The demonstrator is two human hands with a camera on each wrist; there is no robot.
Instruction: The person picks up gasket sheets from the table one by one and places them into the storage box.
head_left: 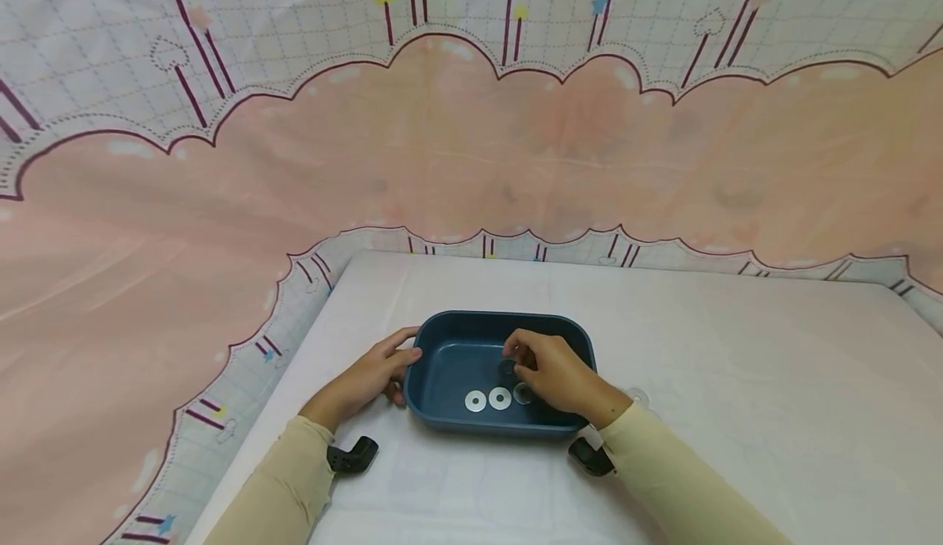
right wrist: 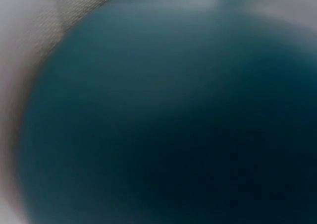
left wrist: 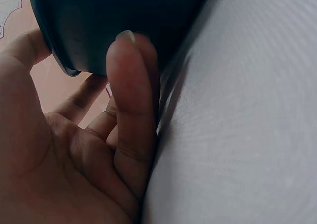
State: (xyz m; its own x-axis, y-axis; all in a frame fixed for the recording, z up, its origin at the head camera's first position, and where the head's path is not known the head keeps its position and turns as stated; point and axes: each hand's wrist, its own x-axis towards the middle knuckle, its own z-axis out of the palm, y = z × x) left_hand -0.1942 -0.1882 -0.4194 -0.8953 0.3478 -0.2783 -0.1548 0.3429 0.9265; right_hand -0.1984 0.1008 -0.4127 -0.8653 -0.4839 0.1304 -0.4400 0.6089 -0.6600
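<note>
A dark blue rectangular tray [head_left: 460, 425] with rounded corners stands on the white table. My left hand [head_left: 372, 373] grips its left end, thumb at the rim; in the left wrist view the fingers [left wrist: 131, 95] lie against the outer wall. Over the tray's right half, my right hand [head_left: 556, 369] reaches inside with bent fingers and pinches a dark-looking washer [head_left: 508, 368] in shadow. Two silver flat washers, a left washer [head_left: 475, 401] and a middle washer [head_left: 500, 398], lie on the tray floor. Beside them, a shaded washer [head_left: 522, 394] is partly behind the right hand.
Right of the tray, a pale ring-shaped piece [head_left: 638, 398] lies on the white tabletop [head_left: 737, 389], partly hidden by the right forearm. A patterned cloth [head_left: 516, 152] hangs behind the table. The right wrist view is blurred, filled mostly by the blue tray [right wrist: 148, 85].
</note>
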